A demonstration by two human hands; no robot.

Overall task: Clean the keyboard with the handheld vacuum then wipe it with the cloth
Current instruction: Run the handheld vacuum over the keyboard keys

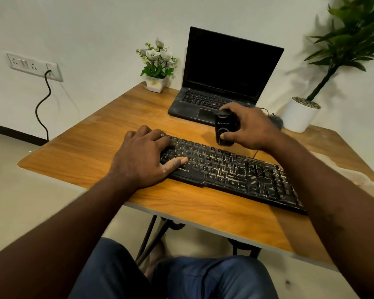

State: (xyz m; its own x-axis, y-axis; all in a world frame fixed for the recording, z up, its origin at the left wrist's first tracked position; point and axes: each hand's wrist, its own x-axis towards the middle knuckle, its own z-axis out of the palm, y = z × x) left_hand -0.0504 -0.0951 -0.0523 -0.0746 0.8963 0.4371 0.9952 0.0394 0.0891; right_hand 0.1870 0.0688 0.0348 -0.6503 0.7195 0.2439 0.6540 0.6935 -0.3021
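A black keyboard (231, 171), dusty with pale specks, lies slanted across the wooden table (95, 147). My left hand (145, 156) rests on its left end, fingers spread over the keys and thumb lying across them. My right hand (248, 126) grips a small black handheld vacuum (224, 130), held upright just behind the keyboard's top edge, with my thumb on its round button. A pale cloth (341, 167) shows at the table's right side, partly hidden behind my right forearm.
An open black laptop (225, 78) stands at the back of the table, with a small white flower pot (157, 67) to its left. A large potted plant (300, 114) stands at the right. A wall socket (34, 66) with a black cable is at left.
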